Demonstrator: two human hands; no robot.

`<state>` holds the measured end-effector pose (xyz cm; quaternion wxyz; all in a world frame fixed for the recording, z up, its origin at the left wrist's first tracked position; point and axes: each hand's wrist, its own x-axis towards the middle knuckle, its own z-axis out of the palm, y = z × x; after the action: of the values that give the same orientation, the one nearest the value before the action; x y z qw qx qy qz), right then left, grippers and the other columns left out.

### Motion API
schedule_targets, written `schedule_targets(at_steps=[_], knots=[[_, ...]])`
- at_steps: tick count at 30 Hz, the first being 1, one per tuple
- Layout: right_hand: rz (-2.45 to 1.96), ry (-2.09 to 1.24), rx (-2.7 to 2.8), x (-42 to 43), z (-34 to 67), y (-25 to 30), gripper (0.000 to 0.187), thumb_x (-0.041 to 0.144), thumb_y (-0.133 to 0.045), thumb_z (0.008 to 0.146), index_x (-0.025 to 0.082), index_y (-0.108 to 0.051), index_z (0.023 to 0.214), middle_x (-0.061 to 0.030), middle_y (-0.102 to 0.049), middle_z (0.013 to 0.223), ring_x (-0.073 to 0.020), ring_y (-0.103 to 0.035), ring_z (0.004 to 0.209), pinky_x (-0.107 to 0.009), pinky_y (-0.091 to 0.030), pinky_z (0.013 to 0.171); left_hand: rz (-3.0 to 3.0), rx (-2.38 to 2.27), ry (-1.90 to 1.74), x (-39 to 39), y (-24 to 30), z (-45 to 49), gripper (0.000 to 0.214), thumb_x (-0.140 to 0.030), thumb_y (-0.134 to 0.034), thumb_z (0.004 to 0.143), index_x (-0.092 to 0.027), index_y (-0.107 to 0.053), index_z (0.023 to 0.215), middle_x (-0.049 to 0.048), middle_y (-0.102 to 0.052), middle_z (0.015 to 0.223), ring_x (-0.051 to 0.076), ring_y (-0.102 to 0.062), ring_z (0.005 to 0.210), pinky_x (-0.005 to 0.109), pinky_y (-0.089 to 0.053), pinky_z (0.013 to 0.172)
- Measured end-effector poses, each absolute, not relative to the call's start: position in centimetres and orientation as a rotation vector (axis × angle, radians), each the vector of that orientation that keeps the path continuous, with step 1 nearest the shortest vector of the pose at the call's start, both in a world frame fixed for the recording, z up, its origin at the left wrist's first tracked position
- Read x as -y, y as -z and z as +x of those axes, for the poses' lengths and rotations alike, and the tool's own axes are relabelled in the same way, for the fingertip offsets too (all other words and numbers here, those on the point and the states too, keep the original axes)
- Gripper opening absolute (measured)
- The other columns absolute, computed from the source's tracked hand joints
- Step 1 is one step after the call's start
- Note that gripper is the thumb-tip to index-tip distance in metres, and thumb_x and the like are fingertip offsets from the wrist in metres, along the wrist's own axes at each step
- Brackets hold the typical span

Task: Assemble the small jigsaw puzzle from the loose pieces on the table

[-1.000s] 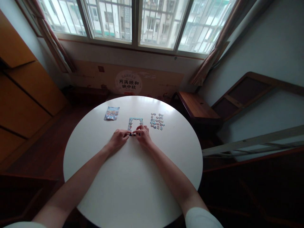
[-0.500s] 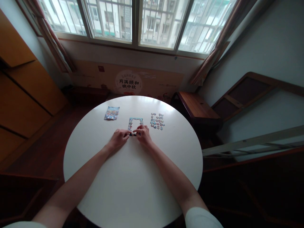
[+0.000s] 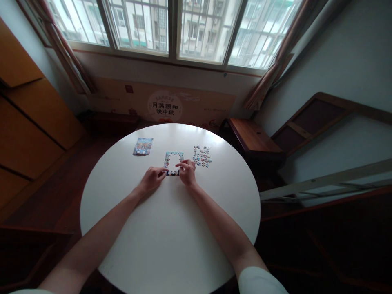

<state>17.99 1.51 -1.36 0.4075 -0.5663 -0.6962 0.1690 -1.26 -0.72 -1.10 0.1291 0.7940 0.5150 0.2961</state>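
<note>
At the far left of the round white table (image 3: 171, 232), a small glossy picture card (image 3: 142, 145) is lying flat, well apart from both hands. The left hand (image 3: 152, 179) is resting with its fingers curled, their tips pressing at the near left corner of the puzzle frame (image 3: 174, 154). Whether they are pinching it is too small to tell.

The frame is a thin, hollow cardboard rectangle lying flat. Its long axis is running away from the person and its short near edge is sitting between the two hands.

The right hand (image 3: 188, 173) is touching the near right corner with bunched fingertips, and I cannot tell whether they are holding a piece. Just beyond and to the right, the loose pieces (image 3: 202, 156), small and knobbly, are lying scattered, nearer the right hand.
</note>
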Motion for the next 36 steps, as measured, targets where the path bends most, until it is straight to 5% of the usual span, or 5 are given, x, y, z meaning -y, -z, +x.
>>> schedule_targets(at_steps=[14,26,36], knots=[[-1.481,-0.455,1.771,-1.4,18.03,1.24,0.033,0.007,-0.051,0.082,0.026,-0.077,0.079,-0.0063,-0.06,0.099,-0.0231,-0.043,0.104,-0.038,-0.033,0.092,2.386,-1.5,-0.786,0.71,1.1,-1.33,0.026,-0.019,-0.058,0.083,-0.021,-0.074,0.104,0.0008,-0.069,0.068,0.013,-0.058,0.062,0.025,-0.042,0.073],[-1.498,-0.463,1.82,-1.3,17.88,1.0,0.027,0.011,-0.055,0.082,0.025,-0.076,0.075,-0.0059,-0.061,0.096,-0.0232,-0.044,0.103,-0.038,-0.032,0.091,2.425,-1.395,-0.843,0.84,0.79,-1.43,0.018,-0.017,-0.059,0.083,-0.018,-0.075,0.093,0.003,-0.069,0.074,0.013,-0.059,0.066,0.025,-0.043,0.071],[-1.531,-0.453,1.861,-1.09,17.94,0.53,0.022,0.014,-0.057,0.083,0.024,-0.076,0.078,-0.006,-0.062,0.097,-0.0233,-0.044,0.103,-0.038,-0.032,0.091,2.465,-1.378,-0.746,0.91,0.36,-1.17,0.024,-0.024,-0.059,0.086,-0.022,-0.073,0.106,0.0024,-0.068,0.077,0.014,-0.058,0.069,0.025,-0.041,0.07]])
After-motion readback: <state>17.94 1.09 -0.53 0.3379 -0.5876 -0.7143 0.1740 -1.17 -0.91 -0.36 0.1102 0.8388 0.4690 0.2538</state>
